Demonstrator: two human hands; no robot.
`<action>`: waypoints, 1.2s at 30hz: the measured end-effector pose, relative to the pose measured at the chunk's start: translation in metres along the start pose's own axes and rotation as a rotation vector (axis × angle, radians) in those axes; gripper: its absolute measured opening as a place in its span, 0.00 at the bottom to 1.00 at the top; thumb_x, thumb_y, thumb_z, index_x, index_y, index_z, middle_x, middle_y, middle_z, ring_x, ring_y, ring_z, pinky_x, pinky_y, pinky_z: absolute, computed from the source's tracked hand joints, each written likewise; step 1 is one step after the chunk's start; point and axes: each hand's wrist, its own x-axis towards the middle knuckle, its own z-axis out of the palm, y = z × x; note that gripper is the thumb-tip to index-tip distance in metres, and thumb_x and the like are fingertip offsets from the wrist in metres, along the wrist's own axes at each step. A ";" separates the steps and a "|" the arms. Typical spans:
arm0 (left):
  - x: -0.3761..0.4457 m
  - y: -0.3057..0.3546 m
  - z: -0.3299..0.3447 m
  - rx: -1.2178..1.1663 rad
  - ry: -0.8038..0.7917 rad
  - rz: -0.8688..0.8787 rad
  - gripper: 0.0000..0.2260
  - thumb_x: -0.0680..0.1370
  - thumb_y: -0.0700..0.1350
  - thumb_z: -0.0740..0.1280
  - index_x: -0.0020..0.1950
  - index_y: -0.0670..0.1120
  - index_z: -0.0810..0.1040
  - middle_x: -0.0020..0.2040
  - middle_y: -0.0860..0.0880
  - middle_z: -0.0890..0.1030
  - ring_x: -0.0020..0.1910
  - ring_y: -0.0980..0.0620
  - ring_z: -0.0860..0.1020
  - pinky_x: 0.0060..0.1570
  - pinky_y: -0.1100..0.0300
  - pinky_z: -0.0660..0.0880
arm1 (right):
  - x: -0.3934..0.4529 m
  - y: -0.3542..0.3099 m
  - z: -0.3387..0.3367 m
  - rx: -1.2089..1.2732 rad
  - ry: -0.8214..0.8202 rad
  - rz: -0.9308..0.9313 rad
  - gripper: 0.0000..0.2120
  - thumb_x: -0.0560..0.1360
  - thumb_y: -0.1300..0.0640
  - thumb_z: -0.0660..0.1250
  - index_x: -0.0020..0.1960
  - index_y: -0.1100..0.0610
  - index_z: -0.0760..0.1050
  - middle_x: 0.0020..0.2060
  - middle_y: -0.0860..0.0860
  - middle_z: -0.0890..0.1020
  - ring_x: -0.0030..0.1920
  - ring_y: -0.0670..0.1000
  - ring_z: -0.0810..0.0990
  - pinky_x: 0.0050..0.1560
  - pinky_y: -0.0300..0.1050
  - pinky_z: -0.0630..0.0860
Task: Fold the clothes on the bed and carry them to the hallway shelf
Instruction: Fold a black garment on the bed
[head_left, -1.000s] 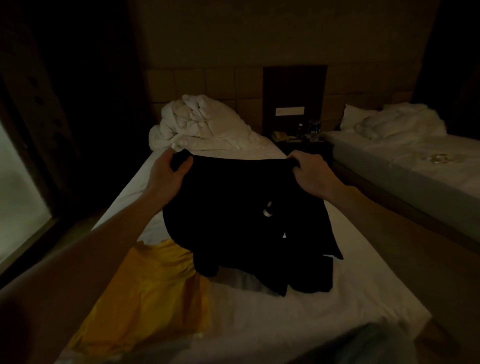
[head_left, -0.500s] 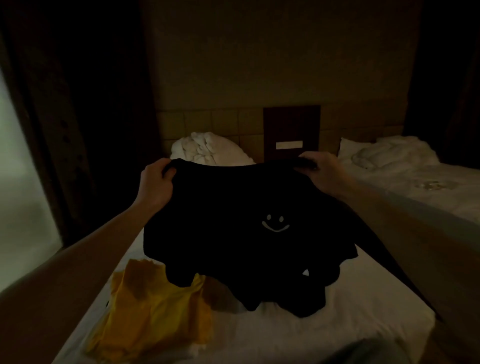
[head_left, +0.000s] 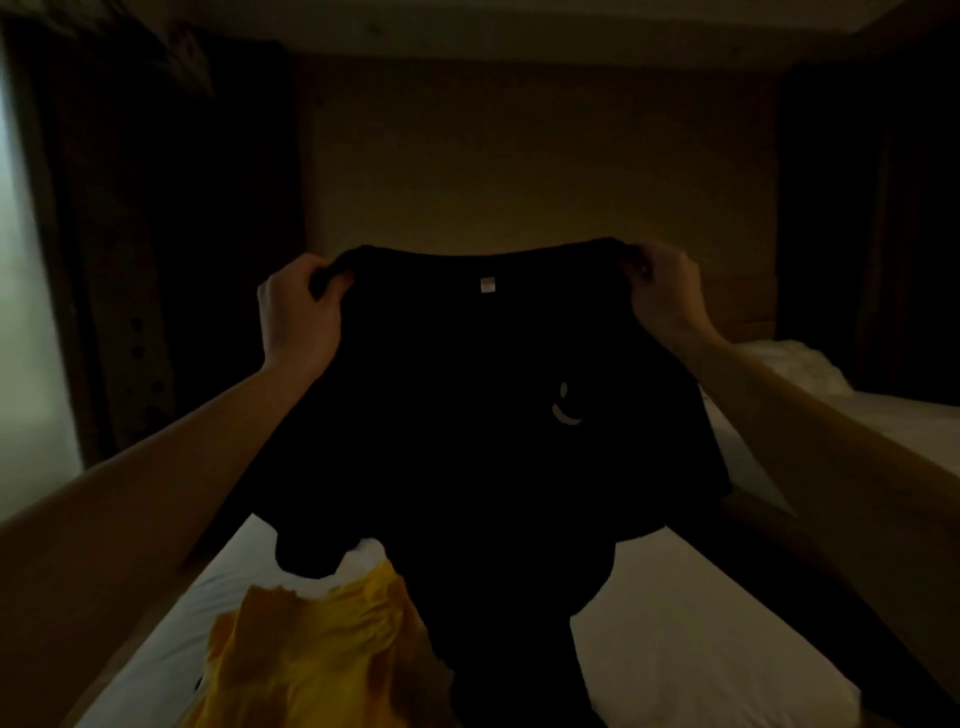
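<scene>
A black T-shirt (head_left: 467, 441) with a small pale smiley print hangs spread out in front of me, lifted above the bed. My left hand (head_left: 298, 312) grips its top left corner and my right hand (head_left: 660, 296) grips its top right corner. A small white label shows at the neckline. Its lower hem dangles down to the white bed (head_left: 675, 623). A crumpled yellow garment (head_left: 311, 654) lies on the bed at the lower left, partly covered by the shirt.
A second bed with white bedding (head_left: 810, 379) stands to the right across a narrow gap. A dark curtain (head_left: 156, 234) and a bright window (head_left: 26, 312) are on the left. The tan wall is behind the shirt.
Both hands have raised the black shirt higher off the bed, and my view has tilted up. The pillows and headboard are now hidden behind the shirt.
</scene>
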 end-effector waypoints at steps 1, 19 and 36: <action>0.004 0.003 -0.001 0.004 0.015 0.016 0.10 0.78 0.48 0.66 0.52 0.43 0.81 0.47 0.47 0.81 0.48 0.50 0.78 0.51 0.54 0.73 | 0.005 -0.003 -0.002 -0.034 0.011 -0.033 0.10 0.81 0.63 0.60 0.57 0.63 0.77 0.47 0.51 0.77 0.49 0.47 0.73 0.36 0.28 0.63; 0.023 -0.158 0.148 0.266 -0.282 -0.056 0.14 0.77 0.53 0.67 0.52 0.43 0.81 0.48 0.44 0.82 0.48 0.46 0.79 0.46 0.55 0.73 | 0.035 0.136 0.151 -0.352 -0.342 0.013 0.09 0.83 0.58 0.57 0.57 0.61 0.72 0.51 0.61 0.78 0.51 0.61 0.75 0.45 0.50 0.65; -0.142 -0.494 0.426 0.429 -0.879 -0.315 0.08 0.80 0.49 0.64 0.45 0.45 0.73 0.45 0.43 0.77 0.51 0.39 0.74 0.49 0.48 0.71 | -0.096 0.447 0.442 -0.561 -0.594 0.408 0.11 0.83 0.52 0.55 0.52 0.56 0.72 0.48 0.58 0.77 0.56 0.61 0.70 0.56 0.55 0.61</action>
